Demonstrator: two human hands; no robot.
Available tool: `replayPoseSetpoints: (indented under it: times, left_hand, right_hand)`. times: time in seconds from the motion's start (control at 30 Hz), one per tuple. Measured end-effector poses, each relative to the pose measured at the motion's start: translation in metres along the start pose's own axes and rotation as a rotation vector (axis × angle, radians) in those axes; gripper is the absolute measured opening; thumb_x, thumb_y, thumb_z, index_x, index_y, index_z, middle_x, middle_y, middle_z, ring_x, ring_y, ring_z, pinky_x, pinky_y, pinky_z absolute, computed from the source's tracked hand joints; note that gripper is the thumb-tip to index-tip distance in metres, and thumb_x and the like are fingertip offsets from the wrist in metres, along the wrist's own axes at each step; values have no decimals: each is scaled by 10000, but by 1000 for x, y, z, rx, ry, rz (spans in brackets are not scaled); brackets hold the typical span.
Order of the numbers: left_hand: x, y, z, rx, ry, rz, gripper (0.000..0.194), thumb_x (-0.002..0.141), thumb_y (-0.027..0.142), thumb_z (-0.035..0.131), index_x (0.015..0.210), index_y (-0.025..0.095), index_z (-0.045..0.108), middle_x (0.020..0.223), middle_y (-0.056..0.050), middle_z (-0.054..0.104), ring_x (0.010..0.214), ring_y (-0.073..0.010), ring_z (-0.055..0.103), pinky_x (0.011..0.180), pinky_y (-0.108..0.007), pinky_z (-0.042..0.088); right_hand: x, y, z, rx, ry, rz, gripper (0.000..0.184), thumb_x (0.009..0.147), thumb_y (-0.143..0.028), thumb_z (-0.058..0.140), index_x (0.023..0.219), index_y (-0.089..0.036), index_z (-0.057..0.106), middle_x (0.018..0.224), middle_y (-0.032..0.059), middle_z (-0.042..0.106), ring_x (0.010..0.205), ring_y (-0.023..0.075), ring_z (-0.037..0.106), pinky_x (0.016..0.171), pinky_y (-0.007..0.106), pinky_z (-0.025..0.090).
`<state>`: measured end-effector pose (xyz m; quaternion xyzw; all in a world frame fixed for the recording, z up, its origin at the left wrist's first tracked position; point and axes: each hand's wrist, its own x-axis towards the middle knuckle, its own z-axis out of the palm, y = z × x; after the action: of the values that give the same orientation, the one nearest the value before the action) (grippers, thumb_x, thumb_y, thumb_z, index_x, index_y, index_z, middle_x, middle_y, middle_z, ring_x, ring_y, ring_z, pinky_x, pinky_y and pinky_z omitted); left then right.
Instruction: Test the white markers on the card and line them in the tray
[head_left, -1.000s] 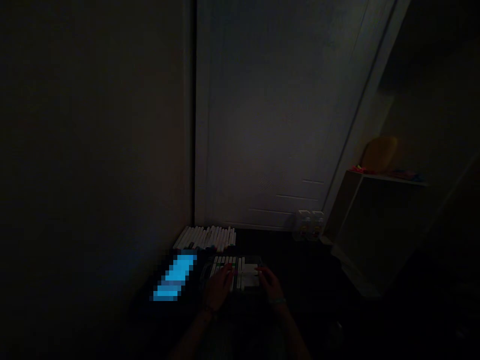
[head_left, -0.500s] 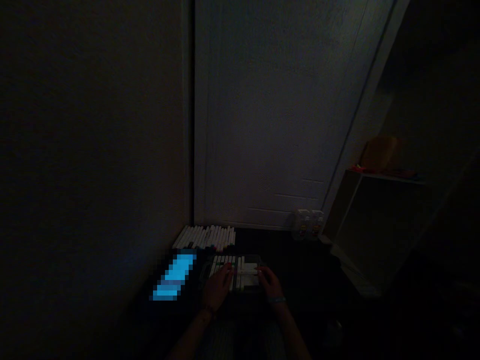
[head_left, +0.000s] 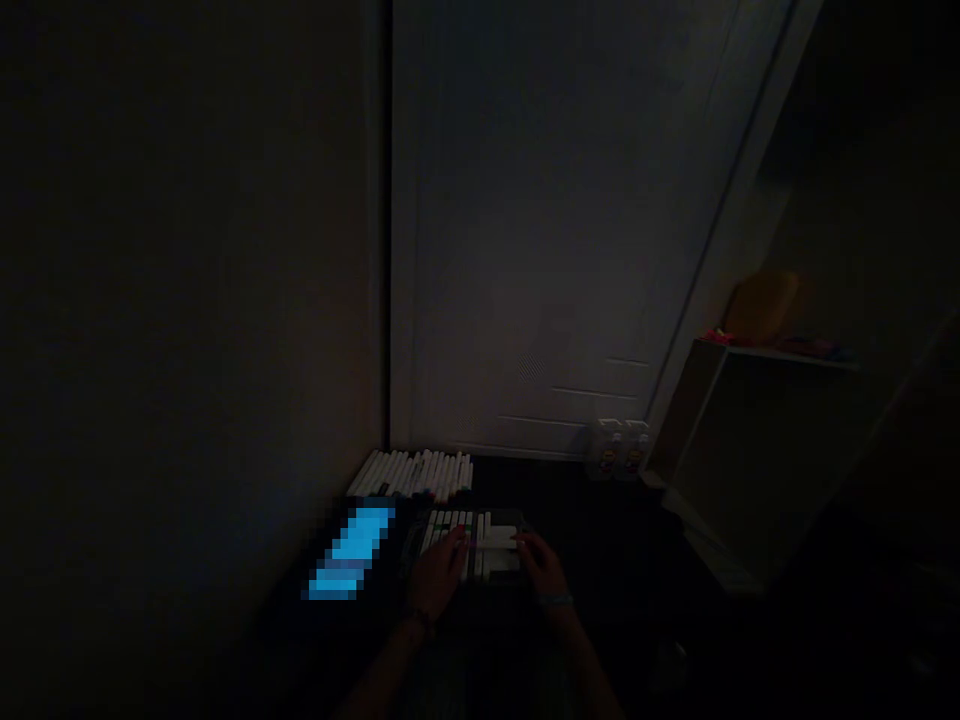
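Note:
A white marker (head_left: pixel 495 544) lies crosswise between my two hands over a case of markers. Its left end is pinched by the fingers of my left hand (head_left: pixel 439 572), and the fingers of my right hand (head_left: pixel 543 566) are closed on its right end. Below it sits the case (head_left: pixel 504 578), with several white markers (head_left: pixel 448 520) standing side by side in its left and middle part. My left hand covers some of them. The room is very dark, so fine details on the markers do not show.
A row of white markers (head_left: pixel 412 474) lies at the back left of the dark table (head_left: pixel 615 560). A glowing blurred blue screen (head_left: pixel 350 550) is to the left. Two clear containers (head_left: pixel 619 450) stand against the white panel (head_left: pixel 540 250). A cabinet (head_left: pixel 765 450) rises on the right.
Both hands stay nearly in place, holding the marker crosswise over the case. The marker shows slightly differently between the fingers; the view has shifted only a little.

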<state>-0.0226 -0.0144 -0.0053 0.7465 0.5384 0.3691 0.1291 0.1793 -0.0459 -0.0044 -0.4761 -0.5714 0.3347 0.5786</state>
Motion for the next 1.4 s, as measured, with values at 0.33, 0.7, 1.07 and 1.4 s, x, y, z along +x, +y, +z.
replayPoseSetpoints:
  times: [0.33,0.7,1.07,1.4]
  left_hand:
    - [2,-5,4,30,15,16,347,872,372,303,1080,223,538,1066,-23,628,986,-148,571,845,-248,421]
    - [1,0,0,2,13,11,346,873,365,297,1050,225,559,1078,-18,620,1005,-148,558,865,-257,408]
    - [1,3,-3,-9,-12,30,300,874,326,316,1096,231,494,1094,-22,597,998,-147,552,856,-265,401]
    - [0,8,-7,-44,-18,37,286,872,332,326,1085,232,487,1050,-16,605,943,-144,567,821,-260,410]
  right_hand:
    - [0,-1,0,-27,9,20,416,759,-543,477,872,-175,634,858,52,654,829,216,590,738,292,454]
    - [2,7,0,-58,19,23,422,749,-558,472,828,-181,646,783,31,654,765,195,589,694,268,457]
    - [2,2,-1,-24,7,1,405,744,-537,501,904,-191,639,925,58,650,893,223,583,790,306,444]
    - [0,1,-2,-26,-7,-18,376,773,-502,486,928,-191,630,930,56,648,892,220,581,788,298,440]
